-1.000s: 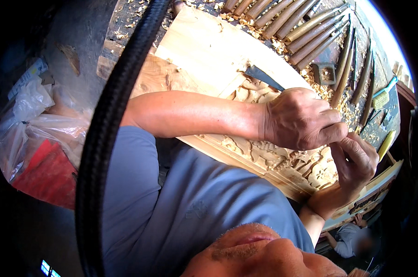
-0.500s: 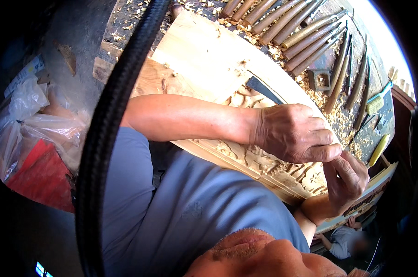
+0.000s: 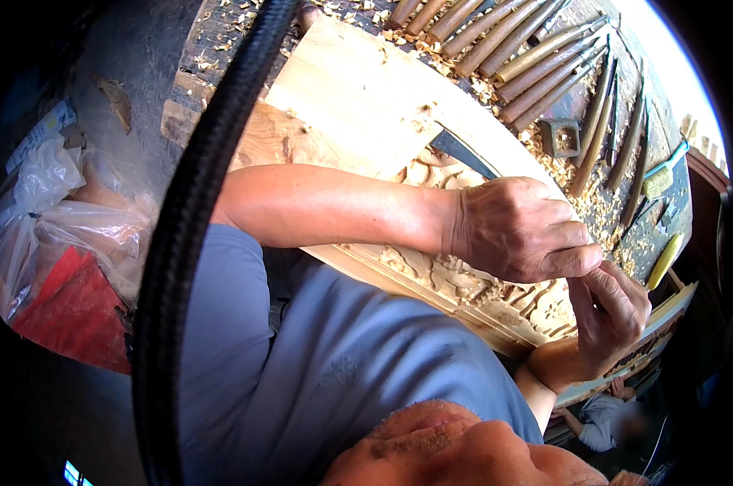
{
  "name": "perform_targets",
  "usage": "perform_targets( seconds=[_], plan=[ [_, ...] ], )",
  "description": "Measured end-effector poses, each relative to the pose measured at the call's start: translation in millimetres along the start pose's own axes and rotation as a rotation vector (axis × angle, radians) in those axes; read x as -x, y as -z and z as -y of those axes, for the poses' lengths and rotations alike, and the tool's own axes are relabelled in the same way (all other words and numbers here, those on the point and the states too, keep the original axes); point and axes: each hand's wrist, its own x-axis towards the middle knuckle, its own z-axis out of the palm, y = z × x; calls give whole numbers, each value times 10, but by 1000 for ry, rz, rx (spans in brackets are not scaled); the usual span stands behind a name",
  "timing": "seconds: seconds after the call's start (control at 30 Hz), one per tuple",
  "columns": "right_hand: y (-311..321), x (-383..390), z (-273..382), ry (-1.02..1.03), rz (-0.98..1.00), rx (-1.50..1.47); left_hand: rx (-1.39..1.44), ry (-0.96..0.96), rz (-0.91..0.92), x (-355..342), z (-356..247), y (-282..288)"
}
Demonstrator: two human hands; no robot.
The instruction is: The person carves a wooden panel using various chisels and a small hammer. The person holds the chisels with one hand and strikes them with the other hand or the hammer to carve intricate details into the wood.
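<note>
- One carved wooden panel [image 3: 447,275], in the head view, lies on the table [image 3: 681,190], its moulded near edge slanting alongside the blue shirt [image 3: 358,324].
- Beyond the left forearm, a plain pale board [image 3: 350,93] lies beside the carving; wooden-handled tools [image 3: 536,61] and shavings crowd the far side.
- A dark blade [image 3: 460,152] shows just past the left wrist.
- Left hand [image 3: 524,231]: knuckles up, fingers curled, forearm crossing the panel.
- Right hand [image 3: 611,306]: raised, bent fingers touching the left's; whether either pinches anything, I cannot tell.
</note>
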Motion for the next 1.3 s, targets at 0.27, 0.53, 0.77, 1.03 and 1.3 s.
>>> perform_targets(
  seconds=[0.27, 0.53, 0.77, 1.03, 1.3],
  plan=[
    [-131, -16, -42, -6, -42, -62, -88, 56, -3, 4, 16, 33],
    [-202, 160, 144, 115, -153, 60, -39, -100, -59, -9, -11, 173],
    [-643, 733, -305, -44, -487, -30, -128, -305, -210, -94, -42, 57],
    [-1061, 704, -681, -408, -873, 93, 294, -545, 151, 167, -149, 272],
    [-1022, 623, -753, -360, -763, 276, 209, -625, 177, 207, -59, 267]
  ],
)
